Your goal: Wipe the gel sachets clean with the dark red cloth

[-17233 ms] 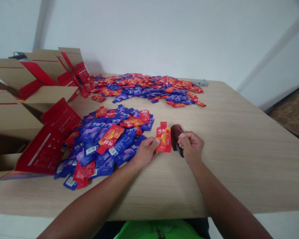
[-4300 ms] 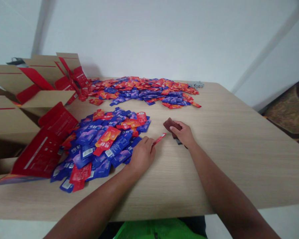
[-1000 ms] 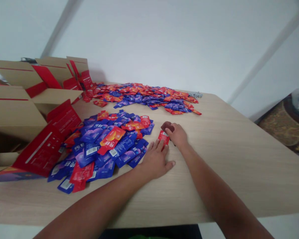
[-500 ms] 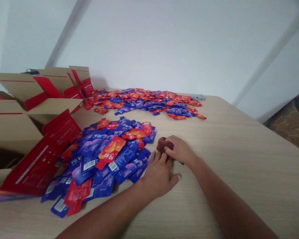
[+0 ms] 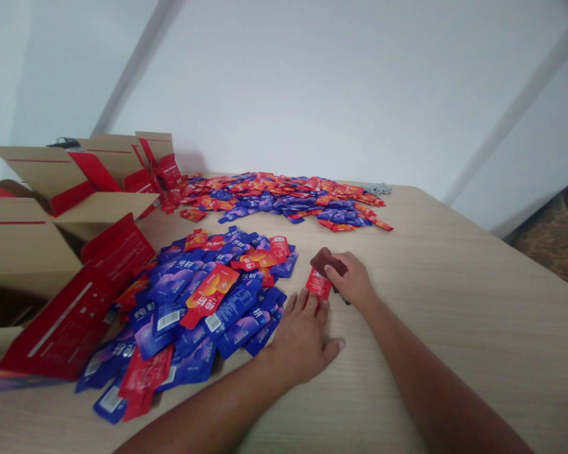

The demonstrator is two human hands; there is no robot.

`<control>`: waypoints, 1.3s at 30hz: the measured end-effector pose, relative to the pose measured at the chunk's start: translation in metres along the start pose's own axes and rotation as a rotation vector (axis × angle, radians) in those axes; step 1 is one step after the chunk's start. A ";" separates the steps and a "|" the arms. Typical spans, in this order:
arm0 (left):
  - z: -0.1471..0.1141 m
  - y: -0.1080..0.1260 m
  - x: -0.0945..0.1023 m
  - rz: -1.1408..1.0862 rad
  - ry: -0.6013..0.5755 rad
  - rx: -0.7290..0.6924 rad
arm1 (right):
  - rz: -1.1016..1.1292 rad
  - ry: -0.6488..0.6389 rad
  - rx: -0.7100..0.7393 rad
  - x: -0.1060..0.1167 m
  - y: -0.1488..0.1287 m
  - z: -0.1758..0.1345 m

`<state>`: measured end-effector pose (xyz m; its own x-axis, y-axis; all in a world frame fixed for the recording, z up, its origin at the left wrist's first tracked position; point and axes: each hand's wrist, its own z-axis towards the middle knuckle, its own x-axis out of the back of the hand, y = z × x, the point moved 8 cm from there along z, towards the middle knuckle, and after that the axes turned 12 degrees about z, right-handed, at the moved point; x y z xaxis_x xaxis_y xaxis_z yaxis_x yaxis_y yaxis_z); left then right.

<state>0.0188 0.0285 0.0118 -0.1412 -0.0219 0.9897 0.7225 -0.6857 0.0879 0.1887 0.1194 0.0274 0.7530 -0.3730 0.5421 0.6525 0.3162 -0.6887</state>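
My left hand (image 5: 301,337) lies flat on the table with its fingers stretched, the fingertips resting on the near end of a red sachet (image 5: 318,285). My right hand (image 5: 355,280) grips a dark brown cloth (image 5: 329,261), which looks folded, over the far end of that sachet. Something small and dark peeks out under the right hand, too hidden to name. Just left of my hands spreads a pile of blue and red sachets (image 5: 203,287), some showing barcodes.
Open cardboard boxes (image 5: 28,252) with red flaps stand along the left side. Farther back, a long heap of red and blue sachets (image 5: 284,195) runs near the wall, with a grey crumpled piece (image 5: 377,188) at its right end. The pale wooden table (image 5: 478,302) extends right.
My right hand has moved slightly up and right with the brown cloth, uncovering the red sachet. My left hand stays almost in place. The view has shifted a little.
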 end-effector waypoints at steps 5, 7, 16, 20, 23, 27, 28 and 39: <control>0.000 0.000 0.004 -0.022 0.037 -0.005 | 0.084 -0.302 0.122 -0.018 -0.038 -0.017; 0.001 0.000 0.006 -0.030 0.052 -0.005 | 0.053 -0.365 0.126 -0.026 -0.043 -0.020; 0.003 -0.002 -0.003 -0.052 -0.024 0.008 | -0.068 -0.240 0.029 -0.026 -0.005 -0.005; 0.003 -0.003 -0.004 -0.051 -0.038 0.010 | -0.042 -0.068 -0.008 -0.007 0.006 -0.001; 0.002 -0.002 -0.002 -0.062 -0.029 0.003 | 0.059 -0.080 0.101 -0.004 -0.011 -0.006; 0.002 -0.001 0.005 -0.076 0.020 -0.004 | 0.089 -0.306 0.203 -0.025 -0.035 -0.019; 0.002 -0.001 0.006 -0.078 0.026 -0.007 | 0.071 -0.332 0.199 -0.030 -0.036 -0.020; 0.001 -0.004 0.000 -0.079 -0.028 0.007 | 0.020 -0.058 0.069 -0.005 -0.007 -0.006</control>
<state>0.0164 0.0319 0.0112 -0.1792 0.0527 0.9824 0.7143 -0.6797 0.1668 0.1799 0.1141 0.0271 0.7684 -0.3157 0.5566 0.6399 0.3835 -0.6659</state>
